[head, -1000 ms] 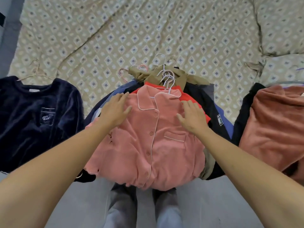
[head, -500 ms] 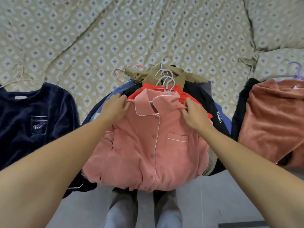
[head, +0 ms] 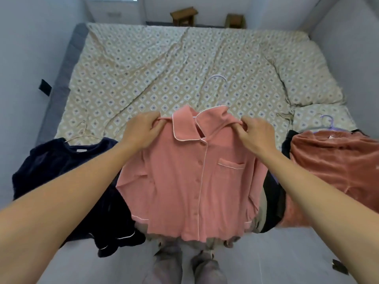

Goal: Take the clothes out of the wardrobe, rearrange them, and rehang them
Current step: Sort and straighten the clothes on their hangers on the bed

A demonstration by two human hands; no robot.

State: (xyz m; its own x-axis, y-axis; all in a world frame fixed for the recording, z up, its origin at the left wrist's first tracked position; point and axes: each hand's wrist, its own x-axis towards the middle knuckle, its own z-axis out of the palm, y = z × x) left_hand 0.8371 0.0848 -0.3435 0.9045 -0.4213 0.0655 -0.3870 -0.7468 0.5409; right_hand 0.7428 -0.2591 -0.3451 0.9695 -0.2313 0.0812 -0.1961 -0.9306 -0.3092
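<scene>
Clothes off the rail, sorting under way, rehanging not begun

Clothes from the wardrobe lie along the near edge of the bed (head: 184, 64), so the taking-out appears done. The pink pyjama shirt (head: 184, 181) is raised by its shoulders above the middle pile (head: 270, 201), hanging flat and buttoned, its pale hanger (head: 220, 78) hook showing above the collar. The left hand (head: 143, 130) pinches the left shoulder seam with curled fingers; the right hand (head: 256, 134) grips the right shoulder the same way.

To the left, a navy velvet top (head: 67, 171) rests on its own hanger, partly draped over the bed edge. To the right, a rust fleece garment (head: 332, 160) lies on a purple hanger (head: 328, 124). Beneath the lifted shirt, dark and beige garments remain stacked, mostly hidden.

By my reading, the sorting is roughly midway: two items look set apart, one is in hand, and several wait below. No wardrobe is in view, so every piece remains to be rehung.
</scene>
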